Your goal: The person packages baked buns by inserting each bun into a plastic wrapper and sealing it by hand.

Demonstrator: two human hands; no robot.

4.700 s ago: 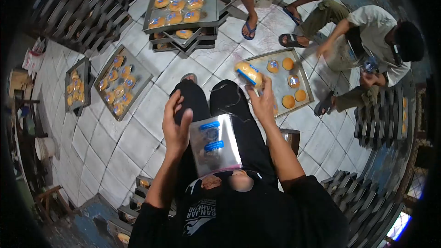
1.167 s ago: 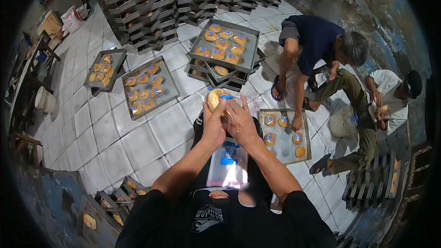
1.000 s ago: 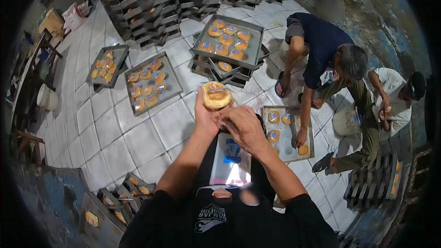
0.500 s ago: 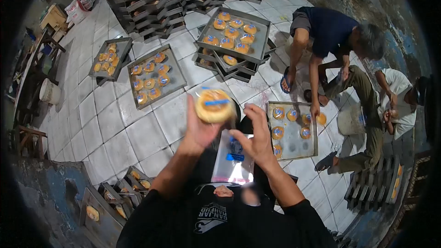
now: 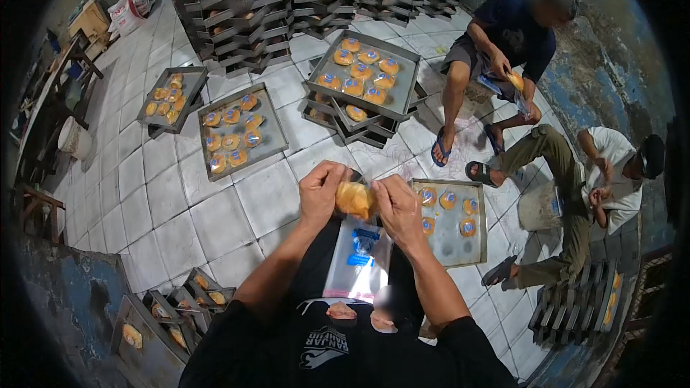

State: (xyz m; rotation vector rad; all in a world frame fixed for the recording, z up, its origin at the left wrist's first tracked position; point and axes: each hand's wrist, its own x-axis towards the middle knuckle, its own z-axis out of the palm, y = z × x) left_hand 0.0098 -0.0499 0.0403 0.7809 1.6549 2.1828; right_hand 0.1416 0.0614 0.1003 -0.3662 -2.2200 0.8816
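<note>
A round bun in a clear plastic bag (image 5: 354, 200) hangs between my two hands above my lap. My left hand (image 5: 320, 194) pinches the bag at its left side, and my right hand (image 5: 399, 208) pinches it at the right. Below the bun, a stack of clear bags with blue print (image 5: 361, 259) lies on my lap. Just right of my right hand, a tray (image 5: 460, 248) on the floor holds several bagged buns (image 5: 448, 200).
Trays of bagged buns stand at the left (image 5: 270, 145) and on a crossed stack ahead (image 5: 410, 72). Tall tray stacks (image 5: 237, 14) rise behind. Two people sit at the right, one (image 5: 517, 36) holding a bun, the other (image 5: 611, 172) beside a bucket (image 5: 539, 207).
The bun has gone from lying on my left palm to hanging in its bag between both hands. The person in dark clothes has sat up from the tray and now holds a bun.
</note>
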